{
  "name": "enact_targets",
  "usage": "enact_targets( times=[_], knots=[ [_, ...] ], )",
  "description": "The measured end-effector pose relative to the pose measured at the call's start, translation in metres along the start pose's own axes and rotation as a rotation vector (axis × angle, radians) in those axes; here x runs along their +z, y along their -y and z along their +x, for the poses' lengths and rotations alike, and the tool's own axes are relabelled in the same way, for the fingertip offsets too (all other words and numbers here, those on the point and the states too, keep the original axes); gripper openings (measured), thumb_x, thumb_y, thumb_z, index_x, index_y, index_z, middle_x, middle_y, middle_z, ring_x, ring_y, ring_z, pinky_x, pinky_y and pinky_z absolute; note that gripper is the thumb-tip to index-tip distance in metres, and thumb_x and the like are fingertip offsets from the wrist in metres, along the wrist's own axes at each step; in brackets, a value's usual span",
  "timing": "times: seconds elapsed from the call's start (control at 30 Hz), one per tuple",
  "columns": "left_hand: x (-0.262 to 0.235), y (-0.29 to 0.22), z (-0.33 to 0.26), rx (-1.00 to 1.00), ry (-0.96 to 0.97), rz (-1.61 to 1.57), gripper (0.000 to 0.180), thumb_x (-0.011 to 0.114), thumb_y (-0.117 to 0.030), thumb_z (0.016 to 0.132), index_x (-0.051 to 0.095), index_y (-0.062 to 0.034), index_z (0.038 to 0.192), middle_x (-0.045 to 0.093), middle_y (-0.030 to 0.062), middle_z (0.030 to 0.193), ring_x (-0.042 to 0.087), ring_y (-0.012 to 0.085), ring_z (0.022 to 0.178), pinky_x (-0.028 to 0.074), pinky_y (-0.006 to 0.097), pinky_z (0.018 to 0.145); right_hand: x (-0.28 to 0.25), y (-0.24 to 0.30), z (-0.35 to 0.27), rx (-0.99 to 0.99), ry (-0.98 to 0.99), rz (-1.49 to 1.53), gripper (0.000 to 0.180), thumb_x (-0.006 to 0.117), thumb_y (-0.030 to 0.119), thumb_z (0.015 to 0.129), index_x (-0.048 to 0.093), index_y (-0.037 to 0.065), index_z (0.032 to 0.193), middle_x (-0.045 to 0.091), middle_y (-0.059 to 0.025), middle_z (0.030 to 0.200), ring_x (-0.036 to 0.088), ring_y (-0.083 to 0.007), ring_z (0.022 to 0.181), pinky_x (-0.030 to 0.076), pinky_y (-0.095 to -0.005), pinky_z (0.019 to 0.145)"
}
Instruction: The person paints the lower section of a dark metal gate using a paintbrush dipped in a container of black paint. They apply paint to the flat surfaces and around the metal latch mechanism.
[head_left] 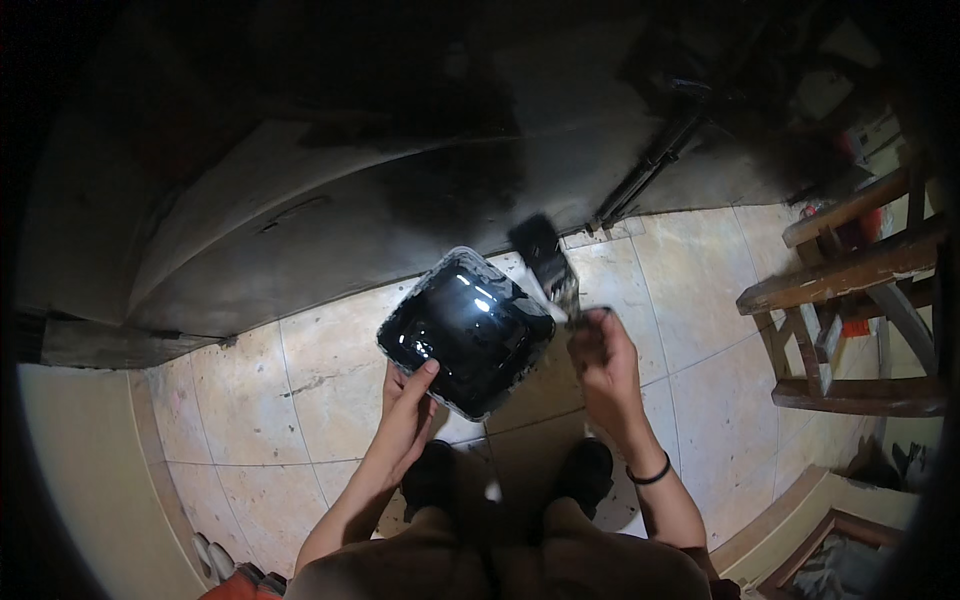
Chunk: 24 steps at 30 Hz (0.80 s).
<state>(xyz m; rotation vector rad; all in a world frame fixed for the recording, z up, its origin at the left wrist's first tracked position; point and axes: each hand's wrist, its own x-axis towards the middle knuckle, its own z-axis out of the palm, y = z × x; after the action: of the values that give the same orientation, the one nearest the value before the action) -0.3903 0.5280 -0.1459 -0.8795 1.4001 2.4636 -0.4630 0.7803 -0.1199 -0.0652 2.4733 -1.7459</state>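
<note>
- Pale tiled floor (690, 330) runs up to a dark panel (350, 235)
- Above it, at centre, a square tray (465, 325) glossy with wet black
- Left hand (405, 395) holds the tray's near left edge, thumb over the rim, forearm slanting up rightward
- Right hand (605, 360) pinches a blurred black brush (543, 258) just beside the tray, fingers curled, brush head pointing away
- Dark band (650, 470) circles the right wrist
- Wooden stool (840, 280) stands far right
</note>
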Motion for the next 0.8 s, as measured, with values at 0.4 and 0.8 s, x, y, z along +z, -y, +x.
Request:
enact_targets(
  times=[0.4,0.8],
  knots=[
    [-0.064,-0.019,-0.033,0.062,-0.038,-0.144,0.063,0.073,-0.025,0.092,0.041,-0.0088,0.145,0.054,0.0078,0.141,0.052,0.0233,0.131,0.042,0.044,0.111,0.083,-0.105,0.047,0.041,-0.099,0.054,0.023,0.049,0.022,0.107,0.062,0.003,0.103,0.053,0.0033,0.078,0.046,-0.0054,0.073,0.041,-0.0241,0.066],
    [-0.099,-0.027,-0.067,0.063,-0.185,-0.091,0.072,0.071,-0.041,0.092,0.042,-0.0054,0.147,0.052,0.0114,0.144,0.048,0.0289,0.136,0.035,0.047,0.117,0.094,0.011,0.048,-0.134,-0.281,0.009,0.024,0.047,0.02,0.106,0.062,0.001,0.107,0.062,-0.0177,0.074,0.058,-0.0284,0.06,0.048,-0.041,0.061]
  ],
)
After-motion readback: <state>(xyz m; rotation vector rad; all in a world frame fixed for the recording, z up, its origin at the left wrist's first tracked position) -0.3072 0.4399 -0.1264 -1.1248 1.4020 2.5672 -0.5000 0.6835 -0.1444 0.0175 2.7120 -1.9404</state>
